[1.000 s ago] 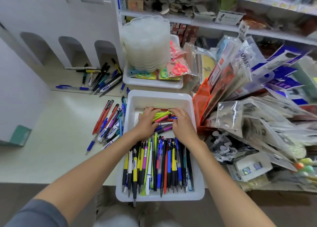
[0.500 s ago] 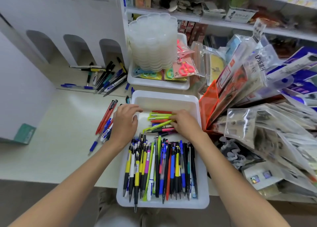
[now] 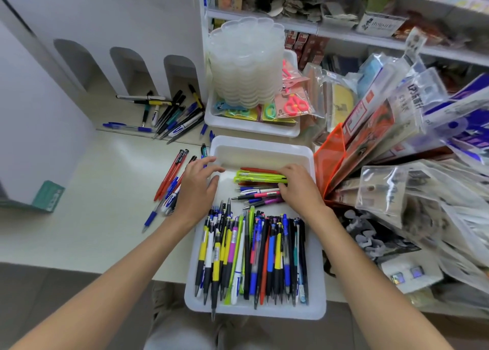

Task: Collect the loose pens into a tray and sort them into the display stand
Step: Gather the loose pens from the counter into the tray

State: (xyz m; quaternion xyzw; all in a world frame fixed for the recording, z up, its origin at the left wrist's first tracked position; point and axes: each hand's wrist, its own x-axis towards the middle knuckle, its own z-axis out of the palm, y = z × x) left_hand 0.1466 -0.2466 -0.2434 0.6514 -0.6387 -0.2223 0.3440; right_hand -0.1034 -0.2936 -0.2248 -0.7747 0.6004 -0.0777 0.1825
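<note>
- Pens, mixed-colour plastic (image 3: 251,257): packed lengthwise in the 6 o'clock half of the white rectangular plastic tray (image 3: 262,148) on the pale counter (image 3: 92,217).
- Lime-green pens (image 3: 260,177): lying crosswise in the tray's 12 o'clock half, with red, pink and purple ones just beside them.
- Right hand (image 3: 299,188): at the tray's 3 o'clock side, fingers curled over the right ends of the lime-green pens.
- Left hand (image 3: 197,191): over the 9 o'clock rim, fingers spread, holding nothing.
- Loose red and blue pens (image 3: 172,175): on the counter at 9 o'clock of the tray.
- White display stand with arched slots (image 3: 127,45): at 11 o'clock, dark pens (image 3: 172,114) scattered at its foot.
</note>
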